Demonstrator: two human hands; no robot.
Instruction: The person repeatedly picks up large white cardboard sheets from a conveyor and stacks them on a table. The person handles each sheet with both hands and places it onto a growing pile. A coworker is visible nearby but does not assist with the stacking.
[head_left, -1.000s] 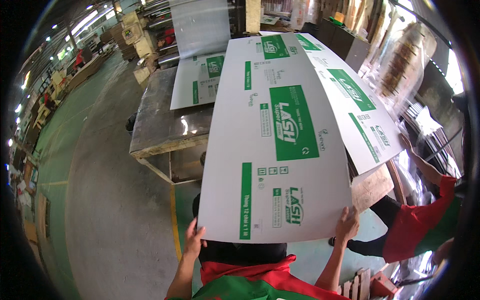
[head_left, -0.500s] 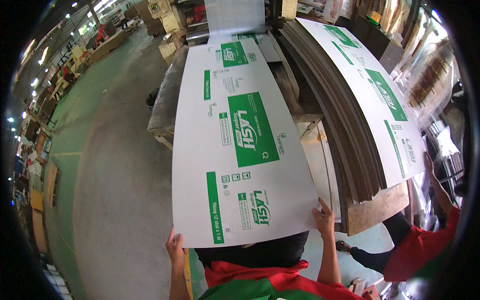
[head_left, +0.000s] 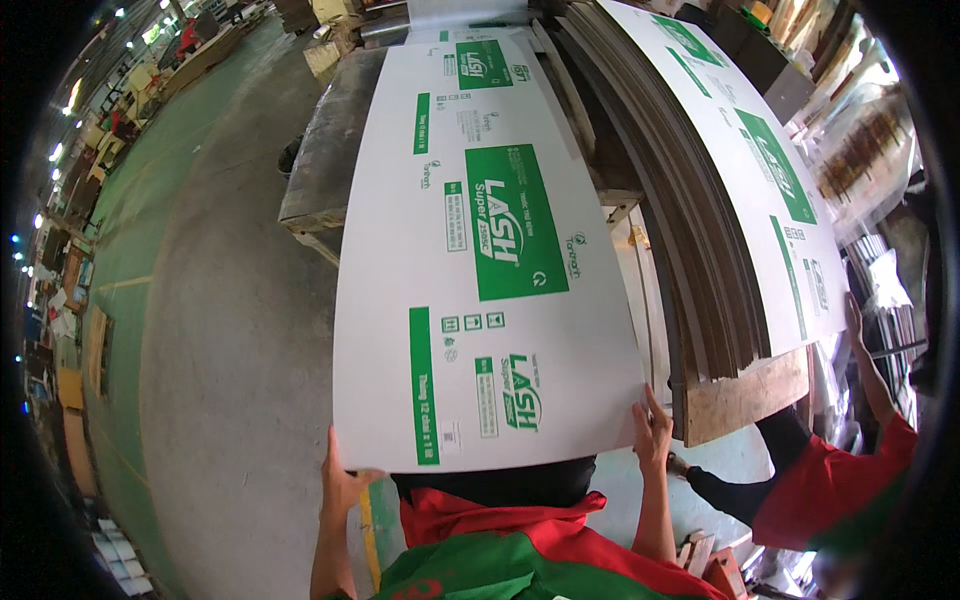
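Left hand (head_left: 343,486) pinches the printed sheet (head_left: 488,262) at its near-left corner, far end over the tabletop (head_left: 335,140) (contact hard to tell), right hand (head_left: 653,434) pinches the near-right edge, so sheet's apart from the stack (head_left: 700,245), not yet released, many layers left there.

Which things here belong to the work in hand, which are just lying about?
In the work:
printed white sheet, held by left hand and right hand
sheet stack at right
metal table

Apparently just lying about:
plastic-wrapped brown bundle
wooden slats, lower right
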